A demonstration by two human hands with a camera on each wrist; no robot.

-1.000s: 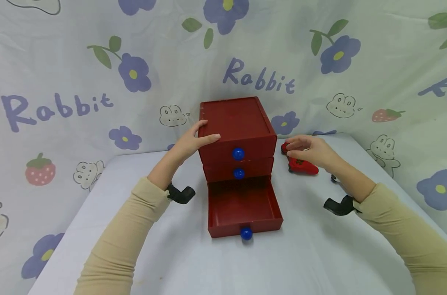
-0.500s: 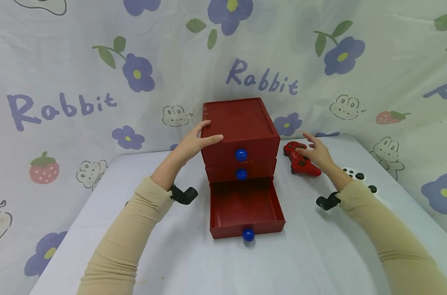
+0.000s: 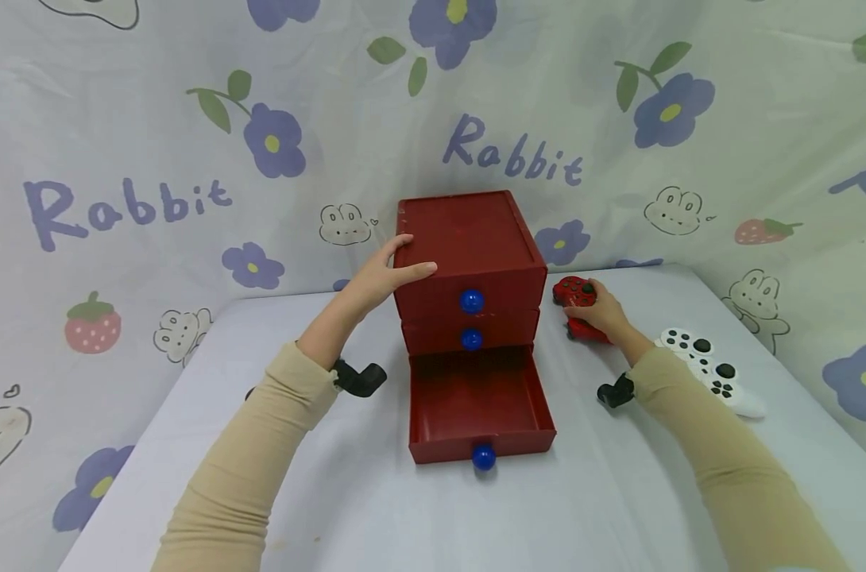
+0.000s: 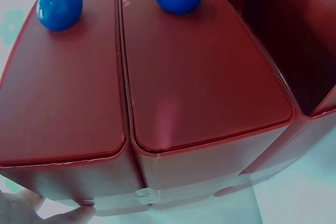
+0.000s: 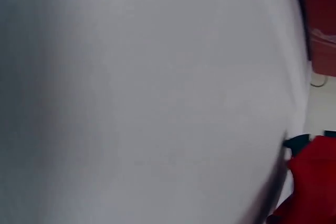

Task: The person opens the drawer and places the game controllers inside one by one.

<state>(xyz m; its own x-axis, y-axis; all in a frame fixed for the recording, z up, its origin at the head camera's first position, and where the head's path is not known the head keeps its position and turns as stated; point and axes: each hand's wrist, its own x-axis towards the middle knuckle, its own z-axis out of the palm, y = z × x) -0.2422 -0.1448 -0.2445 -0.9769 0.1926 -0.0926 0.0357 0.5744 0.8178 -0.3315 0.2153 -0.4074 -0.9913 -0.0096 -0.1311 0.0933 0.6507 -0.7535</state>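
Note:
A red drawer cabinet (image 3: 469, 230) with blue knobs stands at the middle of the table. Its bottom drawer (image 3: 476, 405) is pulled out and nothing lies in it; the two drawers above are closed. My left hand (image 3: 376, 278) rests on the cabinet's upper left edge, thumb and fingers spread. In the left wrist view its fingertips (image 4: 73, 216) lie against the cabinet's side. Right of the cabinet, my right hand (image 3: 608, 314) grips a red game controller (image 3: 574, 292), partly covering it. In the right wrist view only part of the controller (image 5: 315, 182) shows.
A white game controller (image 3: 705, 369) lies on the right side of the table, partly behind the right forearm. White cloth (image 3: 347, 492) covers the table. A patterned curtain (image 3: 318, 135) hangs close behind the cabinet. A small dark thing peeks out beside the left sleeve.
My right hand has opened out over the red controller, come down and taken hold of it. The right forearm's shift uncovers the white controller. My left hand stays on the cabinet.

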